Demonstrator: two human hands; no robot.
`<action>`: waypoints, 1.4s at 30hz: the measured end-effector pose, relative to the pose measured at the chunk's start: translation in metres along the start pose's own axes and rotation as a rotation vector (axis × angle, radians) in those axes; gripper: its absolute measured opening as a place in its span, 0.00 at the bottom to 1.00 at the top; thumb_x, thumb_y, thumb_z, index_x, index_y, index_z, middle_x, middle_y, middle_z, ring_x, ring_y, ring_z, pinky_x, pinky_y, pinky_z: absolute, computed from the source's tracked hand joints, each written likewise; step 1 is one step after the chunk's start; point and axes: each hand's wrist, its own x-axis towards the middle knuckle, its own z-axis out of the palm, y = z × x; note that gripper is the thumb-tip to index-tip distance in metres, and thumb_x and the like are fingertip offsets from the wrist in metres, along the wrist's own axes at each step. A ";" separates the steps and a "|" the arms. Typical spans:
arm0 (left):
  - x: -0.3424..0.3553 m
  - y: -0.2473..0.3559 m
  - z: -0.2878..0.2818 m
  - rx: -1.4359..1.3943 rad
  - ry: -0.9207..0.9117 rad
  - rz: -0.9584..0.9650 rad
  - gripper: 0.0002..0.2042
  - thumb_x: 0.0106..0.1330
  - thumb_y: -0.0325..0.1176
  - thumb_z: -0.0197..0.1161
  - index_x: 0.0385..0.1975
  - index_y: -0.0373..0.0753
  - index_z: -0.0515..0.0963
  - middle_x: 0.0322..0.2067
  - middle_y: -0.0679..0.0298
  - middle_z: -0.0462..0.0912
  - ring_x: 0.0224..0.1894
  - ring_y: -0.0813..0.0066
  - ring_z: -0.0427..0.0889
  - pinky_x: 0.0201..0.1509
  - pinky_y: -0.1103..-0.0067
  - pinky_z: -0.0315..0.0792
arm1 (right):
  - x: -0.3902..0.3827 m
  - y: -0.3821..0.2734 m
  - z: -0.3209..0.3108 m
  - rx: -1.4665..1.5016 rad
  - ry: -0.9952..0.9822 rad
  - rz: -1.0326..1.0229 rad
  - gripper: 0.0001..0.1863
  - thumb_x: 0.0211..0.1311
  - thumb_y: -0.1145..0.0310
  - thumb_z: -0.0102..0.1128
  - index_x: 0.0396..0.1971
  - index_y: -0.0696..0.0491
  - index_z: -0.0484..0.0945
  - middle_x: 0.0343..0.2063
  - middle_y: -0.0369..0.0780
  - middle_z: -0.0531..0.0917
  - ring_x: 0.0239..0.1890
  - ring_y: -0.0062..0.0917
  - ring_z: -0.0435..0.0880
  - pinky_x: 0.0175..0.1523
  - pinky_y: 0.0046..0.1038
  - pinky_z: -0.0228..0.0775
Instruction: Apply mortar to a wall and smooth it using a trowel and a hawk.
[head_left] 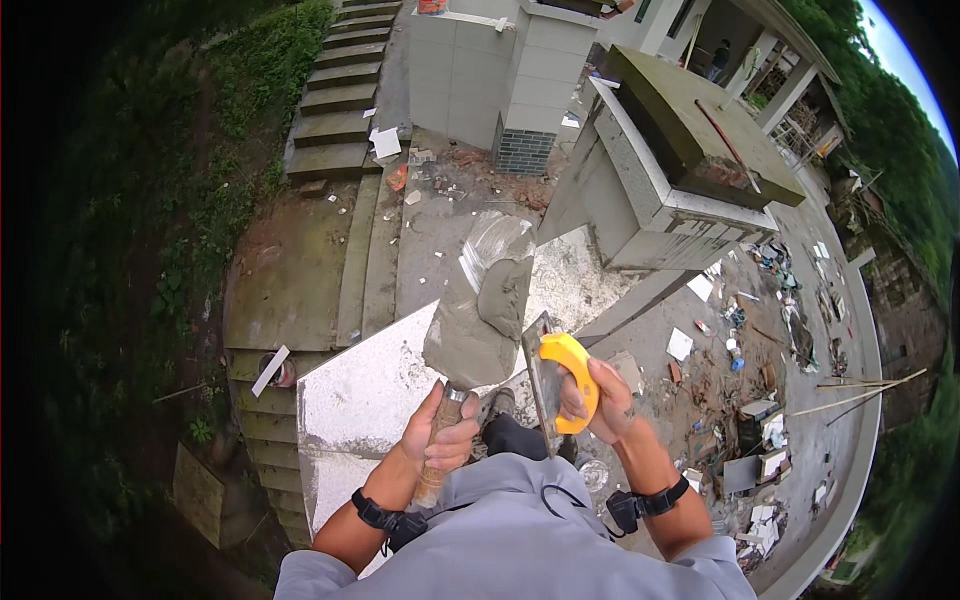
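Head view shows the person standing high above a littered yard, looking straight down. The left hand (442,432) is wrapped tight round the wooden handle of a trowel (472,335) whose blade carries a thick load of wet grey mortar (492,300), heaped toward the tip. The right hand (600,398) is closed on the yellow handle of a plastering float (552,385), held on edge just beside the trowel, its blade nearly touching the mortar. Both tools hang in the air over a pale slab (360,400); concrete steps (340,90) and a walled pillar (640,190) lie well below.

The mortar looks the likeliest thing to fail: it sits tall on a tilted blade, so a further tip or a jolt from the float could send it sliding off to the ground. Footing seems a hazard too, given the drop beneath the shoes (497,402).
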 end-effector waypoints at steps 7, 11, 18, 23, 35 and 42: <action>0.021 0.035 -0.014 0.412 0.234 0.249 0.15 0.68 0.40 0.61 0.46 0.42 0.66 0.26 0.66 0.69 0.14 0.84 0.66 0.15 0.85 0.65 | 0.016 -0.010 -0.067 -0.073 0.184 -0.034 0.20 0.65 0.58 0.57 0.47 0.58 0.71 0.22 0.35 0.73 0.20 0.16 0.71 0.30 0.22 0.66; 0.047 0.056 -0.046 0.527 0.521 0.283 0.11 0.65 0.40 0.63 0.35 0.44 0.67 0.22 0.70 0.66 0.16 0.83 0.66 0.17 0.85 0.64 | 0.044 -0.015 -0.113 -0.523 0.294 -0.001 0.19 0.62 0.62 0.60 0.47 0.58 0.72 0.27 0.34 0.75 0.26 0.16 0.74 0.33 0.22 0.68; 0.094 0.073 -0.093 0.418 0.629 0.210 0.12 0.64 0.34 0.63 0.26 0.44 0.65 0.16 0.72 0.63 0.13 0.83 0.65 0.15 0.83 0.62 | 0.101 -0.040 -0.174 -0.875 0.384 -0.016 0.16 0.60 0.65 0.64 0.44 0.56 0.74 0.28 0.33 0.76 0.29 0.15 0.73 0.34 0.20 0.66; 0.122 0.087 -0.112 0.456 0.687 0.112 0.12 0.63 0.32 0.64 0.25 0.43 0.66 0.14 0.72 0.66 0.11 0.83 0.66 0.13 0.83 0.61 | 0.147 -0.094 -0.181 -1.129 0.191 -0.027 0.20 0.59 0.66 0.65 0.49 0.58 0.75 0.32 0.38 0.80 0.32 0.18 0.76 0.37 0.22 0.68; 0.165 0.102 -0.130 0.491 0.780 0.060 0.09 0.62 0.30 0.65 0.27 0.41 0.69 0.13 0.70 0.66 0.11 0.81 0.66 0.13 0.81 0.60 | 0.221 -0.144 -0.140 -1.452 -0.103 -0.011 0.22 0.61 0.67 0.61 0.54 0.54 0.72 0.39 0.51 0.83 0.40 0.47 0.82 0.43 0.36 0.74; 0.177 0.115 -0.133 0.494 0.749 0.118 0.09 0.61 0.29 0.65 0.25 0.40 0.69 0.12 0.69 0.68 0.11 0.81 0.67 0.14 0.81 0.60 | 0.227 -0.132 -0.144 -1.447 -0.031 -0.082 0.21 0.60 0.66 0.61 0.52 0.53 0.71 0.34 0.50 0.83 0.35 0.46 0.83 0.41 0.35 0.74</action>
